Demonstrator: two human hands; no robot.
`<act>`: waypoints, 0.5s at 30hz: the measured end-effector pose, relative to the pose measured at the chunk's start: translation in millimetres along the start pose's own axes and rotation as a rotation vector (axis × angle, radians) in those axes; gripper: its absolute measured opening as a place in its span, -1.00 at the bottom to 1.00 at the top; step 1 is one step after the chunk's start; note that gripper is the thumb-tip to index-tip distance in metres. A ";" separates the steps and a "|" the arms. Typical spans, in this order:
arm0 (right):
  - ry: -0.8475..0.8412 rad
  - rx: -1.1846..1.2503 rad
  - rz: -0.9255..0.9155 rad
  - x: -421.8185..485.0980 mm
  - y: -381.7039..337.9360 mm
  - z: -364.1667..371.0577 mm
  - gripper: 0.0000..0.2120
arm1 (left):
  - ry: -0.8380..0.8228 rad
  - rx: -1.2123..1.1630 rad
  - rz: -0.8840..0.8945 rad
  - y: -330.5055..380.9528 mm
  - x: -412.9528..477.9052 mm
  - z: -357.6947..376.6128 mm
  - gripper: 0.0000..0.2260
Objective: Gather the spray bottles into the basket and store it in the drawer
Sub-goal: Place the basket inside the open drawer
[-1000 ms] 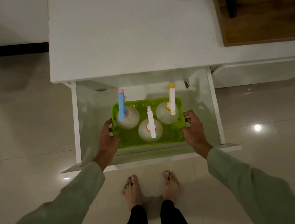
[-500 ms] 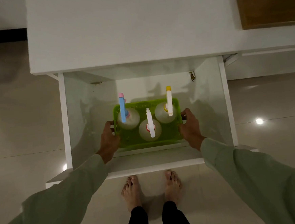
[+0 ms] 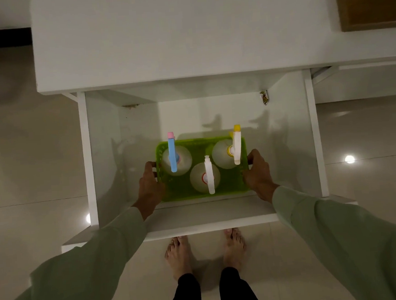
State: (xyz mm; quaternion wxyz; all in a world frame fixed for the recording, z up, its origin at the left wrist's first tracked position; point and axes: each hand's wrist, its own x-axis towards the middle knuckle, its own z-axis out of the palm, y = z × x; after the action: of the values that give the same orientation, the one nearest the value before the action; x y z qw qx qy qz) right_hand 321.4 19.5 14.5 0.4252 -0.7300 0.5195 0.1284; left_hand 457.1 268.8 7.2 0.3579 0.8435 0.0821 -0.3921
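Observation:
A green plastic basket (image 3: 228, 187) sits low inside the open white drawer (image 3: 313, 140), near its front. Three clear spray bottles stand upright in it: one with a blue and pink head (image 3: 172, 155) at the left, one with a white head (image 3: 209, 176) in the middle front, one with a white and yellow head (image 3: 237, 145) at the right. My left hand (image 3: 149, 185) grips the basket's left side and my right hand (image 3: 258, 173) grips its right side. Whether the basket rests on the drawer floor I cannot tell.
The drawer is pulled out from under a white countertop (image 3: 171, 33). Its front panel (image 3: 209, 222) lies just above my bare feet (image 3: 205, 251) on the glossy tiled floor. A brown wooden surface (image 3: 372, 1) shows at the top right.
The basket has gone lower and deeper into the drawer with both hands still on its sides. The drawer looks larger in view as my head has come closer.

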 end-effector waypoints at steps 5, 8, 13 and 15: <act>-0.046 -0.057 0.024 -0.2 0.8 -0.6 -0.85 | -0.039 0.008 -0.042 -0.5 -2.4 -0.4 -0.51; -0.113 -0.027 0.100 -2.6 -1.9 -2.9 -0.75 | -0.082 -0.008 -0.066 4.2 -5.6 -4.1 -0.37; -0.111 0.014 0.137 -33.4 -18.3 -23.0 -0.43 | 0.002 0.034 -0.024 23.0 -43.3 -20.4 -0.20; -0.056 -0.049 0.073 -54.4 -25.8 -38.1 -0.45 | 0.115 0.045 0.086 28.3 -69.2 -29.1 -0.28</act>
State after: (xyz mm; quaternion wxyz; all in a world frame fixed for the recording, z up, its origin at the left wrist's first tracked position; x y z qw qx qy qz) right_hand 310.8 28.6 84.3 0.4167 -0.7167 0.5304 0.1770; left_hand 439.5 277.4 85.1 0.3503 0.8751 0.0575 -0.3288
